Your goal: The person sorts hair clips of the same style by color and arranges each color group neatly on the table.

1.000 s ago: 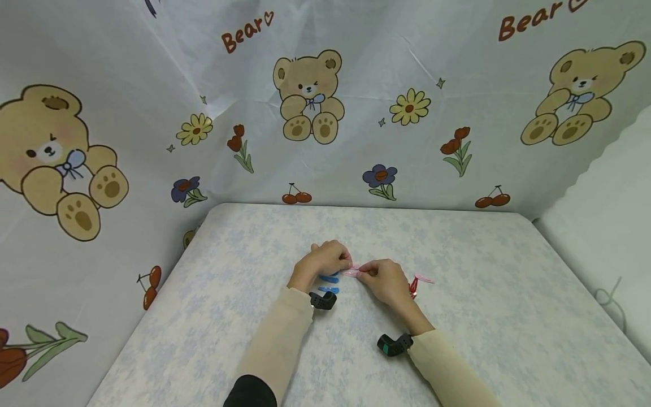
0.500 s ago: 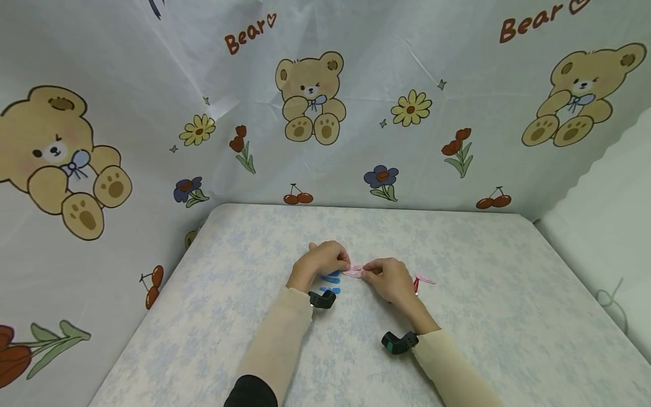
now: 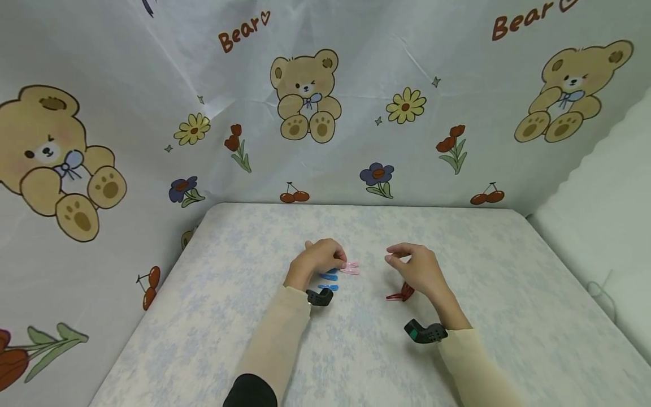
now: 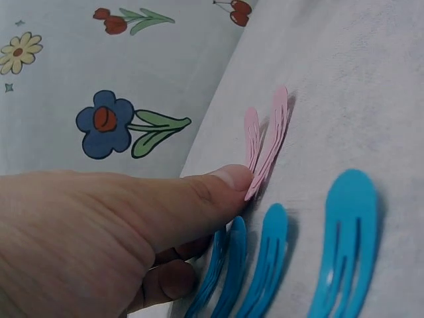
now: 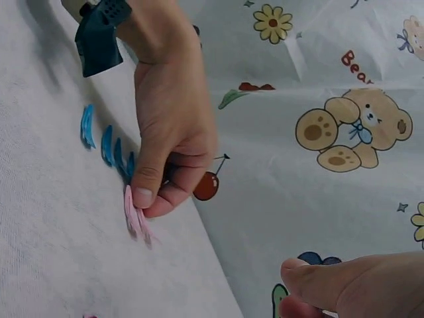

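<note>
In the head view my left hand (image 3: 321,257) is over a pair of pink hair clips (image 3: 350,271). Its thumb and fingers pinch the near end of one clip, as the left wrist view shows, where the two pink clips (image 4: 271,142) lie almost side by side. Several blue hair clips (image 4: 268,258) lie in a row beneath and beside this hand. My right hand (image 3: 419,268) is raised over the table to the right, thumb and fingertips apart, holding nothing. Below it are red hair clips (image 3: 400,295), partly hidden by the hand.
The table (image 3: 254,237) has a pale blue mottled cover. Behind and to the left hangs a bear-print cloth (image 3: 356,73). A thin pale cord (image 3: 602,294) lies off the table's right edge. Each wrist wears a black band (image 3: 426,332).
My right hand has let go of the pink clips and moved right, its fingers parting. Red clips now show left of it. My left hand stays at the pink clips.
</note>
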`<state>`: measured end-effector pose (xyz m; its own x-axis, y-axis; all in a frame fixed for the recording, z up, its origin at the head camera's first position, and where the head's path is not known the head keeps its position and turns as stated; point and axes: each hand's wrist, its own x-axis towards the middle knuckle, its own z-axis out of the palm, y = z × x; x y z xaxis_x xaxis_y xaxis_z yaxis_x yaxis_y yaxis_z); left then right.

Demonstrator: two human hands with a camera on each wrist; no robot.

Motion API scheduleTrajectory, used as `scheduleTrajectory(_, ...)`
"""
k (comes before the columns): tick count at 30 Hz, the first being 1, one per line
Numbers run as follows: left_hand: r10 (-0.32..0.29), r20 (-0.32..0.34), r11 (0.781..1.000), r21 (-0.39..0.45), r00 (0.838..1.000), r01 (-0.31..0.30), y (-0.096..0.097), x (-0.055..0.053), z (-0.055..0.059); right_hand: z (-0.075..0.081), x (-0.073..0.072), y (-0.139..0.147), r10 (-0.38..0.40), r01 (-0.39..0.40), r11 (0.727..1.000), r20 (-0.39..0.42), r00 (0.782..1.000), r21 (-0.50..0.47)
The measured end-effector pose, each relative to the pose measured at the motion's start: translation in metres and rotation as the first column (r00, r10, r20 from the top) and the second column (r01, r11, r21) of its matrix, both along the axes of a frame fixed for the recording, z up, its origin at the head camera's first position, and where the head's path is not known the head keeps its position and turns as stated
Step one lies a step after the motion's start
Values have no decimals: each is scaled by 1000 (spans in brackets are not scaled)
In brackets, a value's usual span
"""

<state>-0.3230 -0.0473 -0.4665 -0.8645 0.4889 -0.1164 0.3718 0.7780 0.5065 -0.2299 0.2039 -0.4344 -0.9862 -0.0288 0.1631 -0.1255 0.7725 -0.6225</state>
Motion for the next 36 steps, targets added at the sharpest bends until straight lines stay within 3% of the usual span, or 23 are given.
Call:
scheduleTrajectory(6,11,15,1000,7,1000,-11,1,3,0,1,10,30,-48,48,999,-43,998,3)
scheduleTrajectory(16,26,16,1000,-1,1000,-26,-2,0,1,-20,15,72,-96,96,995,10,995,31)
scheduleTrajectory(27,9,15,1000,17,1000,-9,-3,-3,4,-29,16,82,-136,134,991,118,984,26)
scheduleTrajectory(36,7,30,1000,18,1000,-8,0,-2,1,-45,16,86,-158,153,987,111,981,56)
